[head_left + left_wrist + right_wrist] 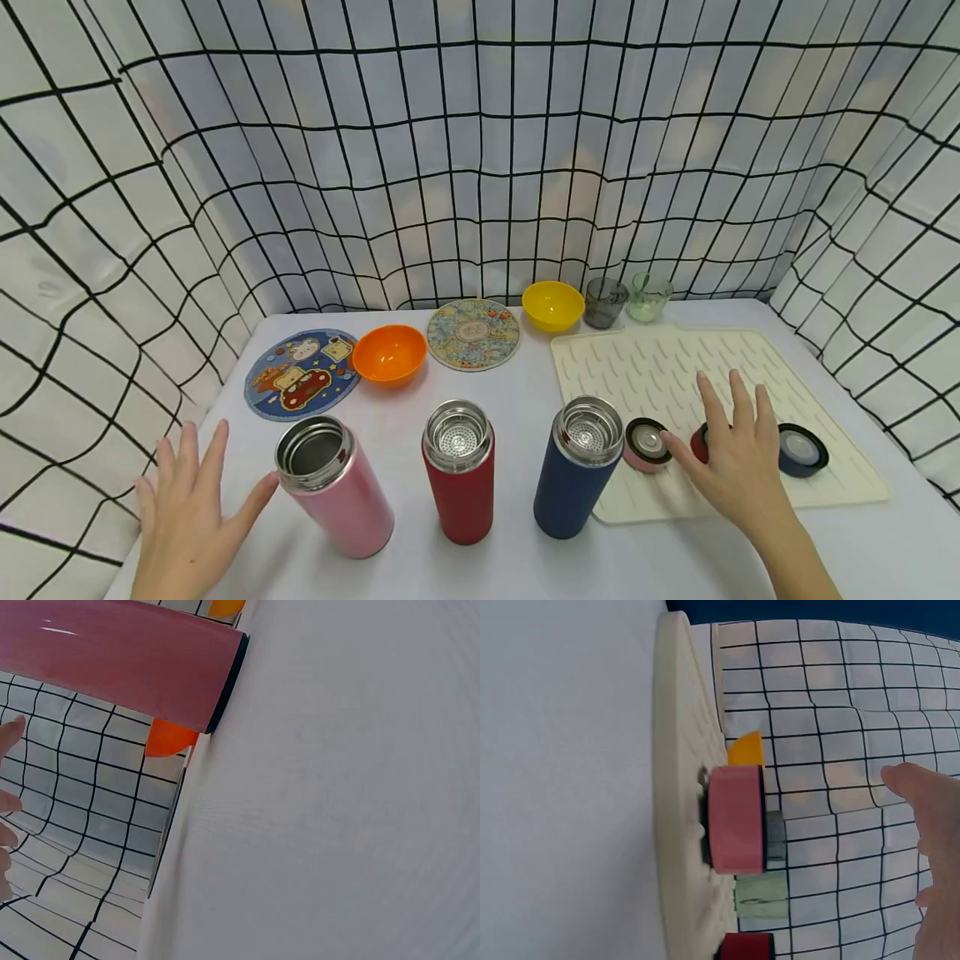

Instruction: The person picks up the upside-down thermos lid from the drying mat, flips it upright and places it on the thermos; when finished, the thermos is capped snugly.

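Note:
My left hand (187, 517) is spread beside the pink thermos (341, 492), its thumb close to the bottle's rim. Uncapped, this thermos shows a bare steel mouth. To its right stand a red thermos (461, 483) and a blue thermos (573, 475), each with a perforated steel strainer in its mouth. My right hand (738, 467) hovers with fingers apart over three lids on a cream mat. The pink lid (736, 819) is by its thumb, the red lid (699, 443) is partly hidden behind the hand, and the blue lid (801, 451) sits to the right.
The cream drying mat (660, 358) covers the table's right side. Along the back are a blue cartoon placemat (277, 392), an orange bowl (389, 355), a patterned round mat (473, 335), a yellow bowl (552, 306), a grey cup (604, 303) and a green cup (649, 297). Black netting (480, 150) encloses the table.

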Action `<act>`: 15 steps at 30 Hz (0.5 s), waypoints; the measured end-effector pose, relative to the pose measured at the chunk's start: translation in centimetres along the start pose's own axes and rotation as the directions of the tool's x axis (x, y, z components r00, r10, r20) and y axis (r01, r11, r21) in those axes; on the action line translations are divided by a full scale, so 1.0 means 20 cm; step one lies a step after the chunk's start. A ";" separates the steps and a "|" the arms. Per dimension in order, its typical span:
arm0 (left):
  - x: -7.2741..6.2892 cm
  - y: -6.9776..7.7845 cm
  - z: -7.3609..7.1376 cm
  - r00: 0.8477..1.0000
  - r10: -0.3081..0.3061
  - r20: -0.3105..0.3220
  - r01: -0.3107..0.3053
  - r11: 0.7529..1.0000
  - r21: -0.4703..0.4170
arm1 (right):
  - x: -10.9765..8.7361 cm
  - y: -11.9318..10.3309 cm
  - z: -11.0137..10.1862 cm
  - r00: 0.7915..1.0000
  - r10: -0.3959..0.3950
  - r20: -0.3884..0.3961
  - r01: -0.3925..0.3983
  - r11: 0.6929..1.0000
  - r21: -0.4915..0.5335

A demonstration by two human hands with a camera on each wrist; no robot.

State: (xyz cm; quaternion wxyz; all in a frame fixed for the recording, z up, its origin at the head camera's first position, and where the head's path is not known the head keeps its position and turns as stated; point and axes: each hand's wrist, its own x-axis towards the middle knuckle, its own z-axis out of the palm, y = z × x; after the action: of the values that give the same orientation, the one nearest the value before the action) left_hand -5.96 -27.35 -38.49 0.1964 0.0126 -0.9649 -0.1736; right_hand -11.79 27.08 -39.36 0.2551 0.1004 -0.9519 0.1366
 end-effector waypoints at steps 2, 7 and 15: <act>0.00 0.02 0.01 1.000 -0.012 0.015 0.013 0.993 -0.117 | 0.00 0.00 0.02 1.000 -0.023 -0.015 0.023 0.999 0.024; 0.00 0.06 0.02 0.998 -0.049 0.030 0.057 0.934 -0.353 | -0.01 -0.02 0.08 0.999 -0.039 -0.027 0.042 0.994 0.096; -0.01 0.16 0.04 0.999 -0.050 0.016 0.050 0.812 -0.582 | -0.05 -0.04 0.20 0.999 -0.031 0.019 0.026 0.974 0.225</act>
State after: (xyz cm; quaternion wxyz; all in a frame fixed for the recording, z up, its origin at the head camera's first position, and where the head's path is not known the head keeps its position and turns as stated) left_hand -5.91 -24.14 -38.16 0.1861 -0.0227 -0.8650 -0.4654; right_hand -12.56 25.10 -43.08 0.2332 0.1438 -0.9317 0.2386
